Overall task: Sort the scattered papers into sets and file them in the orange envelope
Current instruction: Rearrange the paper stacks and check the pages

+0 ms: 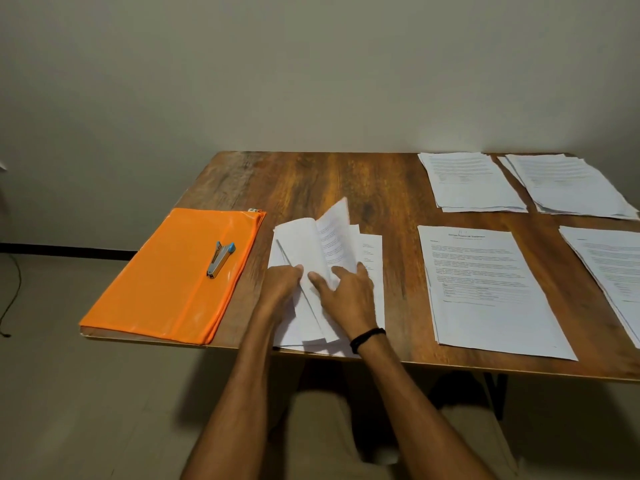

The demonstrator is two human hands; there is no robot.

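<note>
The left forearm (239, 393) and right forearm (412, 393) are bare to the frame's near edge. A black band (367, 336) circles the right wrist (thin, plain). Tan trousers (322, 420) cover the legs.

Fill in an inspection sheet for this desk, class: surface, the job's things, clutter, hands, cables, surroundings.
Surface: wooden table, wood-grain top, far edge at the wall.
Job's things: orange envelope flat at the table's left edge; loose stack in front of the person, pages fanned up; sorted piles flat on the right, four in all.
Clutter: stapler lying on the envelope.
Hands: left hand grips lifted pages of the stack; right hand, black wristband on its wrist, spread on the stack.
Cables: thin dark cable on the floor, far left.
Surroundings: plain wall, pale floor, dark skirting.
</note>
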